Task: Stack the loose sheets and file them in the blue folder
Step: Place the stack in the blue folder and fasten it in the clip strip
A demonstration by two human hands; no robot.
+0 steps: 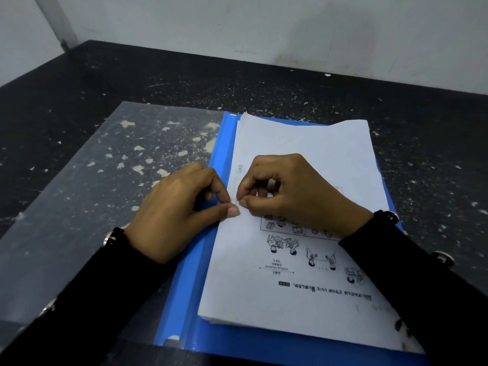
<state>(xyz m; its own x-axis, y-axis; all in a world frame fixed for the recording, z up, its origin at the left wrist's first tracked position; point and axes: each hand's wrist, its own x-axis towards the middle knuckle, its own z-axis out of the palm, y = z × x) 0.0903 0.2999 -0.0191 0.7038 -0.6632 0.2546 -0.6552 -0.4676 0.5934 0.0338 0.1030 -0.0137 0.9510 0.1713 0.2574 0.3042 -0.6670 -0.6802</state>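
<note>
One dark speckled table [264,83] fills the frame. On it the blue folder [208,260] lies open at centre, clear cover [87,186] spread left, sheets [303,165] stacked on its right half. Both hands, left [177,207] and right [295,194], pinch a small clear fastener strip [237,188] at the stack's left edge.

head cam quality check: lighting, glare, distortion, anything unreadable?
Head view: dim, bluish light. Wide-angle bend shows along the black speckled tabletop. The clear plastic folder cover looks hazy, with a mild sheen. Print on the white paper stack is upside down and soft. What the left hand and right hand pinch is too small to identify.
</note>
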